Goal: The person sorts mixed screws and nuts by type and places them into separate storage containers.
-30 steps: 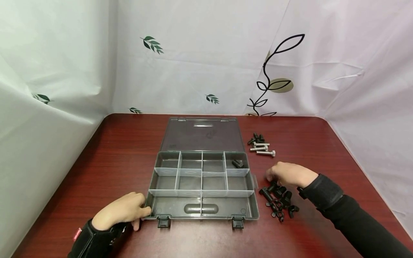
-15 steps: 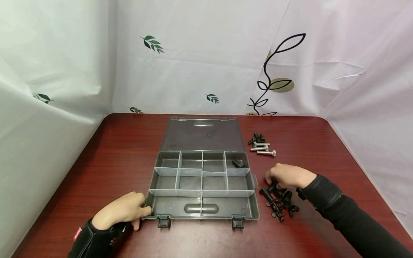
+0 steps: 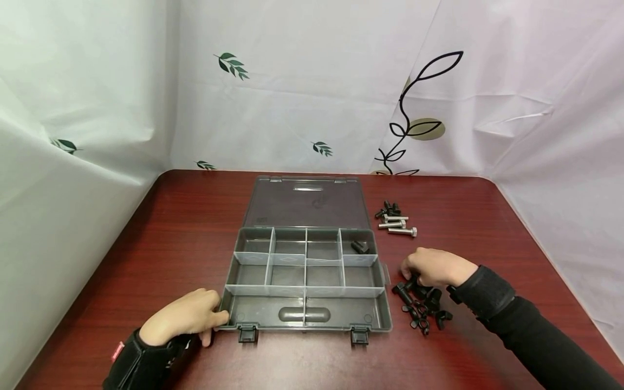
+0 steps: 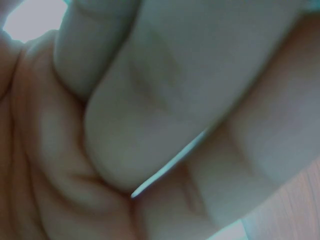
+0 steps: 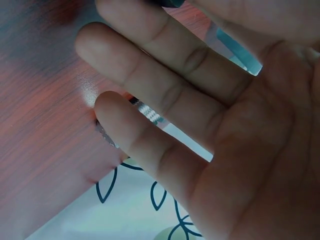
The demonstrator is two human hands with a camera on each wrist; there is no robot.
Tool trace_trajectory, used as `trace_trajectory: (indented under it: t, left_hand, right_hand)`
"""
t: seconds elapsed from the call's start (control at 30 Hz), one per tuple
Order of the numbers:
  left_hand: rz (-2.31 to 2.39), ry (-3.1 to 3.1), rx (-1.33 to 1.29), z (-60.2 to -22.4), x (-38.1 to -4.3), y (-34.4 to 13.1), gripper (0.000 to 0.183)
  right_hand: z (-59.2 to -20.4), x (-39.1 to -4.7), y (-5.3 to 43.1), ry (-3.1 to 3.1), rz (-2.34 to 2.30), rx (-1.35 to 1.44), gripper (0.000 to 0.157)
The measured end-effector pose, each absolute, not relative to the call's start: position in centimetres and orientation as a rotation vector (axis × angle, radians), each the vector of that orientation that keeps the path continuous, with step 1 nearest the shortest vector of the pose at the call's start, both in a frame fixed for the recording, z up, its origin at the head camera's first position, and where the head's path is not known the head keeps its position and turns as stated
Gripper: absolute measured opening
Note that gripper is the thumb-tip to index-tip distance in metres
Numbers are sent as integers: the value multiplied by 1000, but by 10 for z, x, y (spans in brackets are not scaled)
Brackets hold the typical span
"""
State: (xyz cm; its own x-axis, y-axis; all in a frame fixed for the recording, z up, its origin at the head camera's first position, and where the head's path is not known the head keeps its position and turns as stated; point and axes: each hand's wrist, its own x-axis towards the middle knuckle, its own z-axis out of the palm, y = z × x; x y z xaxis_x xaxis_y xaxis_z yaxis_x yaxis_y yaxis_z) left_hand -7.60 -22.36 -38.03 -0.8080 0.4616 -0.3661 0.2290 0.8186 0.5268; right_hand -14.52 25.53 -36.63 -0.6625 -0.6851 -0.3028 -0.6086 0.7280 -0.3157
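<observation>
Tangling looks like the main risk: the pile point(image 3: 433, 299) of black bolts and nuts lies heaped on the tabletop point(image 3: 312, 363), right of the case point(image 3: 255, 312), with pieces touching and overlapping. The right hand point(image 3: 436, 266) is at the far end of it, and a tug on one piece could drag its neighbours or send a round one rolling. In the right wrist view a dark part point(image 5: 171, 2) shows at the upper edge beside the fingers; whether they pinch it I cannot tell, since the thumb and forefinger tips are out of sight. A weak grip would let it drop.

The left hand point(image 3: 187, 314) has its fingers curled at the case's near left corner, apparently gripping the rim. Should it press down or pull, the light-looking case could tip or slide, and the black piece point(image 3: 359, 247) in the far right compartment would shift with it. The lid point(image 3: 304, 203) lies folded back, away from both hands. Silver bolts point(image 3: 402, 232) and small screws point(image 3: 387, 208) sit beyond the right hand; a careless reach could knock them, or mix the two groups.
</observation>
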Motion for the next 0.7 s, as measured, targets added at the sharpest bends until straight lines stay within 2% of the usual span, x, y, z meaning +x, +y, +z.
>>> trace_trajectory:
  t: [0.7]
  left_hand:
    - [652, 2503, 503, -380, -76, -223, 27]
  right_hand:
    - [-364, -146, 257, 2578, -241, -957, 31]
